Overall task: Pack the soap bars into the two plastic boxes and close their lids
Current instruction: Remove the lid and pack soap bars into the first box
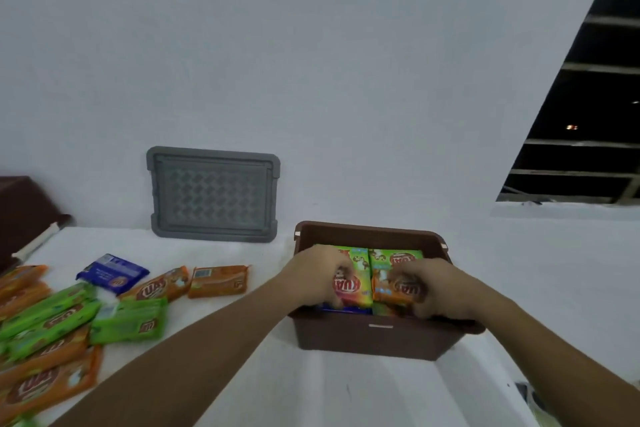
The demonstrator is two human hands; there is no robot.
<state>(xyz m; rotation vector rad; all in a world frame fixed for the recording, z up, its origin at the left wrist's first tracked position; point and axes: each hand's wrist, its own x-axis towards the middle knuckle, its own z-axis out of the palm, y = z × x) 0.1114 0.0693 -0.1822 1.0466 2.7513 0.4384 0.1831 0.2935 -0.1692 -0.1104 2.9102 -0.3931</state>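
A white surface (346, 392) meets a white wall, with a grey lid (213, 194) leaning against it. A second brown box (17, 211) and the loose soap bars (128, 322) are cut off at the left edge. Both arms reach forward into the brown box (374, 340). The left hand (318, 279) curls its fingers on a green bar (356, 284), and the right hand (436, 291) grips an orange bar (391, 291); blur hides the fingertips.

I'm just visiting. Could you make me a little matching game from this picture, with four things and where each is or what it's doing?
Things:
1 grey lid
2 brown box
3 left hand
4 right hand

States:
a holds an orange bar
b propped against the wall
c holds a green bar
d open, soap bars inside

Pairs: 1-b, 2-d, 3-c, 4-a
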